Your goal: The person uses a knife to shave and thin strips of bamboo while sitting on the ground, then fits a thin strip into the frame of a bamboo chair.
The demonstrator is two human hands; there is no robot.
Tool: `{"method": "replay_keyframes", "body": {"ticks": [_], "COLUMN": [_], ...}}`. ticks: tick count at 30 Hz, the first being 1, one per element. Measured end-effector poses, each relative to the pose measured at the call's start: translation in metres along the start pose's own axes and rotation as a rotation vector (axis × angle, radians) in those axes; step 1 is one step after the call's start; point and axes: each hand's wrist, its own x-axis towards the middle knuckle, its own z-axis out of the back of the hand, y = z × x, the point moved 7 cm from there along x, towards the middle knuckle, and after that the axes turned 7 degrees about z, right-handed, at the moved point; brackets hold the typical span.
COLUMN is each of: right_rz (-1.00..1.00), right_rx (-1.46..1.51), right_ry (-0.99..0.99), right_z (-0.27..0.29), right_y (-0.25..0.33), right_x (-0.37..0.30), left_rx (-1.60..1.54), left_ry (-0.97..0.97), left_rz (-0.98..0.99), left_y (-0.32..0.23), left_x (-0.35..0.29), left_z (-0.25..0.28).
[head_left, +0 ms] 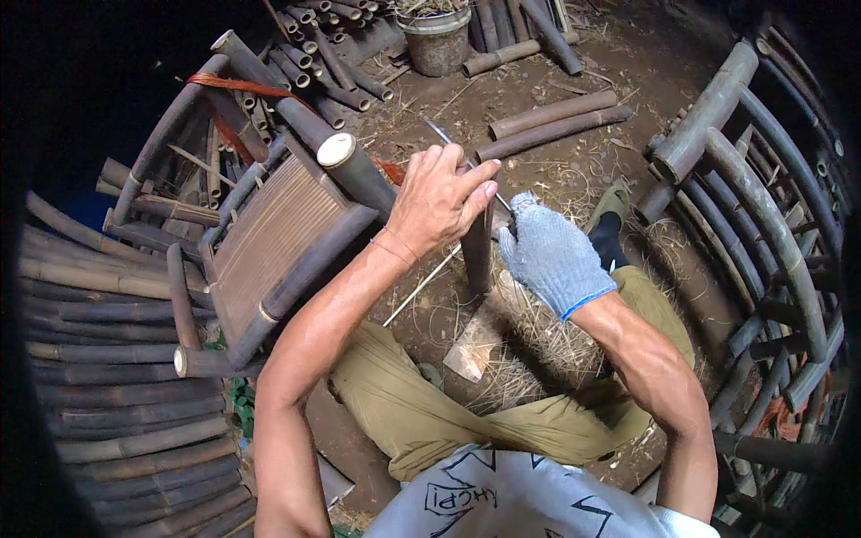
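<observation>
My left hand (438, 199) is bare, its fingers closed around the top of a dark bamboo piece (478, 260) standing upright between my legs. A thin metal knife blade (437, 130) passes across that top; its far end sticks out beyond my left knuckles. On the blade's near right end, my right hand (553, 255) is closed in a grey knit glove with a blue cuff. The knife's handle is hidden in the glove. Below the bamboo lies a pale flat wooden block (473, 351) on the ground.
Bamboo shavings (538, 359) litter the dirt floor around my feet. A bamboo chair (278, 242) stands close on my left, beside a slatted bamboo bench (134, 359). More bamboo frames (771, 206) are at right. Two cut lengths (556, 121), stacked tubes (305, 54) and a bucket (437, 45) lie ahead.
</observation>
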Motion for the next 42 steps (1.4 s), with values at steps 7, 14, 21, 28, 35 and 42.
{"method": "replay_keyframes", "body": {"ticks": [7, 14, 21, 28, 35, 42], "right_rz": [0.002, 0.012, -0.067, 0.046, -0.245, -0.301], "right_rx": [0.186, 0.194, 0.115, -0.011, 0.259, 0.017], "right_ry": [0.124, 0.090, 0.207, 0.042, 0.371, 0.405], "right_z": [-0.075, -0.058, -0.042, -0.061, -0.102, -0.154], "right_y": [-0.055, -0.028, -0.027, -0.033, -0.058, -0.082], "right_x": [0.009, 0.006, -0.009, -0.015, -0.060, -0.119], "left_rx": [0.039, 0.111, 0.030, 0.056, 0.059, 0.054], "left_ry": [-0.143, -0.201, -0.075, -0.214, -0.212, -0.162], "left_rz": [0.056, 0.055, 0.157, 0.206, 0.187, 0.206], "left_y": [-0.001, 0.003, -0.001, 0.010, 0.019, 0.017], "left_x": [0.002, 0.022, 0.042, 0.036, 0.035, 0.029], "left_z": [0.000, 0.007, 0.001, -0.014, -0.015, -0.014]}}
